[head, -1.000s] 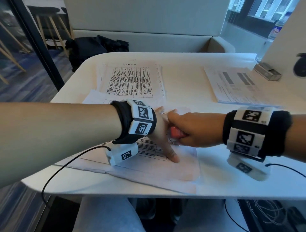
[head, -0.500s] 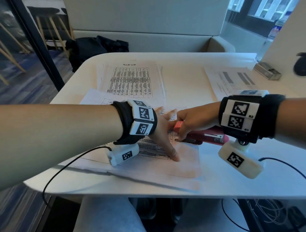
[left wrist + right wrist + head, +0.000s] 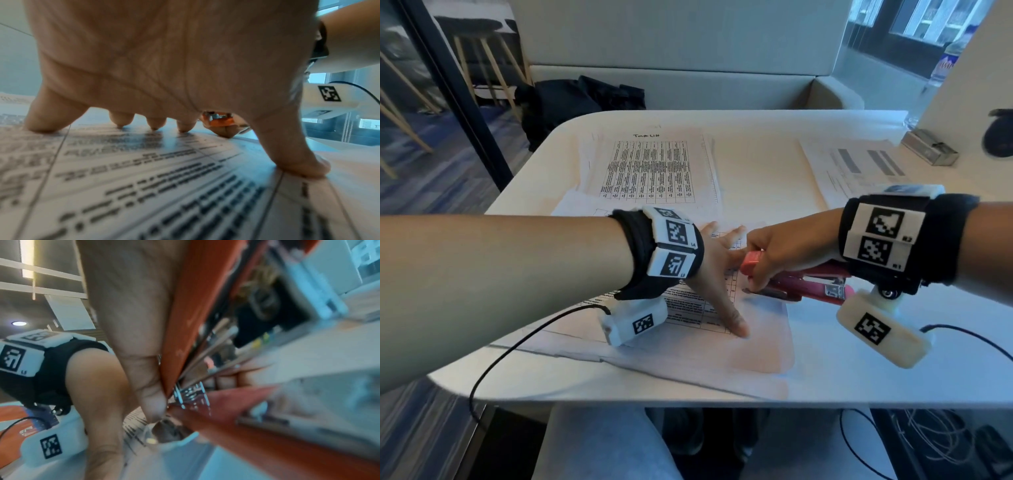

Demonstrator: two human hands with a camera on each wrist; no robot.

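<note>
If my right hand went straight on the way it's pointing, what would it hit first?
Probably the left hand, spread on the printed sheet; the stapler nose looks almost against its fingers.

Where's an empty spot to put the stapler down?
Bare white table lies between the far gridded paper sheet and the printed sheets at right, and right of the near paper stack. Crowded where left hand meets right hand.

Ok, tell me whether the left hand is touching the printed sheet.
Touching. The left wrist view shows the left hand's fingertips and thumb planted on the printed sheet, no gap beneath them. The right hand grips the stapler.
</note>
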